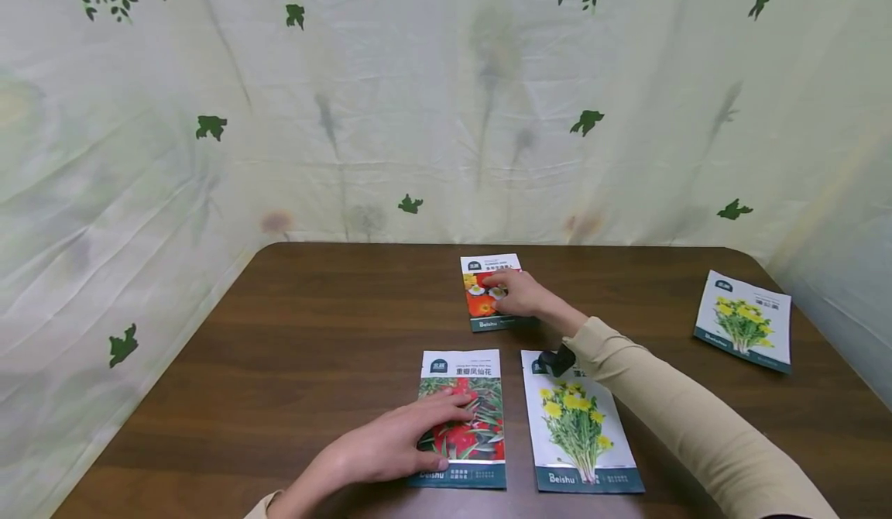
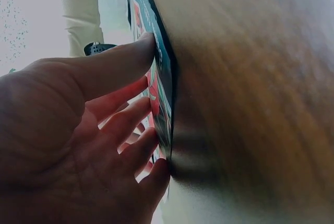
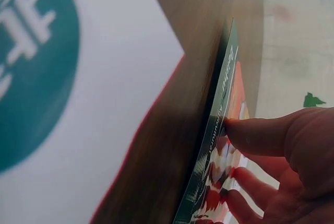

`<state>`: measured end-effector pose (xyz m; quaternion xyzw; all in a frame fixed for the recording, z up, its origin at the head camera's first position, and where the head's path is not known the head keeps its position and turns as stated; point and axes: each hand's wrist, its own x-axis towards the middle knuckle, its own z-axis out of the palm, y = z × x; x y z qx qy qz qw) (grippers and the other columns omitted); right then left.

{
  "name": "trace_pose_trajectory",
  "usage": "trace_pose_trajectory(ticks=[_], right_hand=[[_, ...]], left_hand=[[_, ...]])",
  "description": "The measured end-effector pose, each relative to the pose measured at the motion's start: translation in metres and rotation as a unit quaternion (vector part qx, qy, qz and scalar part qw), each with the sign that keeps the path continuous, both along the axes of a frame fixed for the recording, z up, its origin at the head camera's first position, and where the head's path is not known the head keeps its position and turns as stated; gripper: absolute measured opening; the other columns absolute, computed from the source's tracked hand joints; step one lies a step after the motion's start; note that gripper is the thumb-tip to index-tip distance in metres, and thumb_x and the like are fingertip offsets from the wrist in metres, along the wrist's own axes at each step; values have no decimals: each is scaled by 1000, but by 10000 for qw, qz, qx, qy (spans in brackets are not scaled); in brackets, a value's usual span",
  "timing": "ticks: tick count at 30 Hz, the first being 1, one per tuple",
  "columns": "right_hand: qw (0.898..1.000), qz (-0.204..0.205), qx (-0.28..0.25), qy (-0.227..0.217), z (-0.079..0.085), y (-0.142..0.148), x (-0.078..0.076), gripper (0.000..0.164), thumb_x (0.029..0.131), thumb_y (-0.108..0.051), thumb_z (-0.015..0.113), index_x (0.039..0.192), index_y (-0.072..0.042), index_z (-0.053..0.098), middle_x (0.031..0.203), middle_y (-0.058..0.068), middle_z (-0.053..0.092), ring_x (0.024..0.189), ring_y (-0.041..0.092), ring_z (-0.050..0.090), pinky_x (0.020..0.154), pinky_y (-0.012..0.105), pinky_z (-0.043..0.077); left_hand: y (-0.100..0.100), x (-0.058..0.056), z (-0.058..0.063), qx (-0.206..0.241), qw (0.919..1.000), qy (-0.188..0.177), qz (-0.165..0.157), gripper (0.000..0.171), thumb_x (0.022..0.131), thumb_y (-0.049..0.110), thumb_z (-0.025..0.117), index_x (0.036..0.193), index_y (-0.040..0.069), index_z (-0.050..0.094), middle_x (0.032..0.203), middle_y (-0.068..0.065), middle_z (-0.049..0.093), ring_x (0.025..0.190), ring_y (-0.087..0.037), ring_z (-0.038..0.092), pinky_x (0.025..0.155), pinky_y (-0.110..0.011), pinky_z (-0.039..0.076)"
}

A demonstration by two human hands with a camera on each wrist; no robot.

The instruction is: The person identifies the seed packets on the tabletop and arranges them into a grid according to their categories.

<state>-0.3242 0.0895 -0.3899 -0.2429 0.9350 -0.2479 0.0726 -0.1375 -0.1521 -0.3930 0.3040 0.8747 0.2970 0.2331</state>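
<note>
My left hand (image 1: 393, 441) rests on a seed packet with red flowers (image 1: 481, 418), which lies flat at the front of the table. In the left wrist view its thumb (image 2: 125, 59) and spread fingertips press on the packet's face. My right hand (image 1: 519, 294) reaches to the back of the table and touches a seed packet with orange, red and white flowers (image 1: 482, 324). The right wrist view shows thumb (image 3: 261, 135) and fingertips against that packet's printed face. Beneath the right forearm lies a larger packet with yellow flowers (image 1: 574, 426), its top partly hidden by the wrist camera.
Another yellow-flowered packet (image 1: 742, 321) lies turned at an angle near the table's right edge. The brown wooden table (image 1: 313, 317) runs back to a pale curtain (image 1: 418, 116) with leaf prints, which hangs behind and along the sides.
</note>
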Motion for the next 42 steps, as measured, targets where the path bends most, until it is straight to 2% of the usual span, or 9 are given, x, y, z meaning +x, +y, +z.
trace_pose_trajectory(ticks=[7,20,25,35,42], right_hand=[[9999,-77,-17,-130,-3,-5,-2,46,88,-7,65,133,-1,60,140,20,51,129,39,43,109,49,35],[9999,-27,-81,-67,-1,-14,-1,46,89,-6,64,134,-1,59,141,20,50,129,38,43,109,49,35],[9999,25,-82,111,0,-19,-2,45,87,-6,65,131,0,61,139,20,53,128,39,45,108,48,35],[9998,-204,-22,54,-4,-32,-4,46,88,-9,66,133,-4,61,139,16,55,124,36,48,107,46,37],[9995,-276,30,117,-3,-38,-3,46,87,-10,67,133,-5,62,138,15,56,127,35,47,108,46,35]], left_hand=[[-1,-1,-1,28,10000,29,-87,57,89,29,73,141,34,51,154,18,34,146,-18,24,111,-54,30],[-1,0,0,57,9999,17,-98,56,90,28,72,141,33,51,154,17,34,146,-19,23,111,-56,29],[-2,0,0,23,10000,7,-49,57,89,29,73,141,34,51,154,17,35,146,-19,24,110,-57,30],[-2,0,1,55,9999,-97,-21,56,89,28,73,141,34,51,154,17,35,146,-19,24,110,-56,30],[-2,1,1,35,10000,3,-38,57,89,29,72,142,33,51,154,16,35,146,-19,24,110,-55,30]])
